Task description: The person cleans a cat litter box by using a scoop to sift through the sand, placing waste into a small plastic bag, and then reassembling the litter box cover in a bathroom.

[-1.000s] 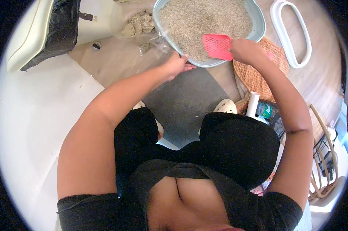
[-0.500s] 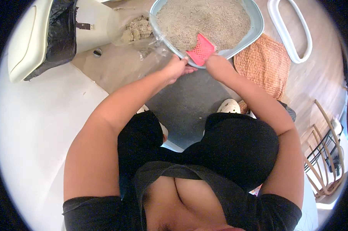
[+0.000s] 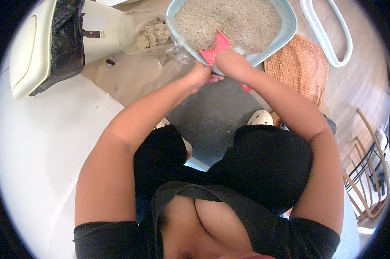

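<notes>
A light blue litter box (image 3: 291, 26) stands in front of me, with grainy beige litter (image 3: 233, 19) spread inside it. My right hand (image 3: 231, 64) is closed round a red slotted litter scoop (image 3: 221, 44); the blade lies over the near rim and the litter, and the handle's end shows below my wrist. At the near left of the box, my left hand (image 3: 202, 75) grips the rim, thumb on top and fingers underneath. Left of the box lies a clear plastic bag (image 3: 175, 51) with clumped litter (image 3: 154, 35) in it.
A cream bin (image 3: 28, 56) with a black liner (image 3: 65, 43) lies at the left. An orange woven mat (image 3: 305, 71) is right of the box, beside a pale oval frame (image 3: 344, 43). A wooden chair (image 3: 367, 168) stands far right. A dark grey mat (image 3: 212, 112) lies between my shoes.
My right hand has moved left along the rim with the scoop, which has turned and shifted left and up. The left hand stays at the rim.
</notes>
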Demonstrator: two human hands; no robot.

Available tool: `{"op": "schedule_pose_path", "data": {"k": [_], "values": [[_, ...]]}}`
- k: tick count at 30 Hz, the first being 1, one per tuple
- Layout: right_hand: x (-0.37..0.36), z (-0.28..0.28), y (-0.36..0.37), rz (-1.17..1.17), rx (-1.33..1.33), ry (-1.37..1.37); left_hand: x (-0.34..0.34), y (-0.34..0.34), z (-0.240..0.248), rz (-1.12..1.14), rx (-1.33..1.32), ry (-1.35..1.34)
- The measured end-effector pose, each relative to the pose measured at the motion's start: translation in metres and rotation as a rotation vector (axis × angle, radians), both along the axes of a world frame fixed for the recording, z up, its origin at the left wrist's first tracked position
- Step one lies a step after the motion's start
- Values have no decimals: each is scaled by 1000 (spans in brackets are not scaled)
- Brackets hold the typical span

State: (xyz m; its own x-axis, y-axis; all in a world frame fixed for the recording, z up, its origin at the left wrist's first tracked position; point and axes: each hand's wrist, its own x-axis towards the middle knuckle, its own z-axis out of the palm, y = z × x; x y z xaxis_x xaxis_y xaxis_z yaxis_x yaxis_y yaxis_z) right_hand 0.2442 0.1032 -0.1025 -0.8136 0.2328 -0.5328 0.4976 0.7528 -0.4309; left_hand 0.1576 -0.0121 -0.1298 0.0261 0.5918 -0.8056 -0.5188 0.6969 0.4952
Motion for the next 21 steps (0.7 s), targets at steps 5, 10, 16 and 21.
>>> {"op": "schedule_pose_path", "data": {"k": [5, 10, 16, 21], "values": [[-35, -11, 17, -125, 27, 32, 4, 1, -5, 4, -52, 26], [-48, -24, 42, -75, 38, -7, 5, 3, -4, -73, -29, 57], [-18, -38, 61, -385, -207, 233, -5, 0, -6, -237, -51, 12], [3, -34, 62, -714, -507, 194, -12, -1, -5, -271, -78, 8]]}}
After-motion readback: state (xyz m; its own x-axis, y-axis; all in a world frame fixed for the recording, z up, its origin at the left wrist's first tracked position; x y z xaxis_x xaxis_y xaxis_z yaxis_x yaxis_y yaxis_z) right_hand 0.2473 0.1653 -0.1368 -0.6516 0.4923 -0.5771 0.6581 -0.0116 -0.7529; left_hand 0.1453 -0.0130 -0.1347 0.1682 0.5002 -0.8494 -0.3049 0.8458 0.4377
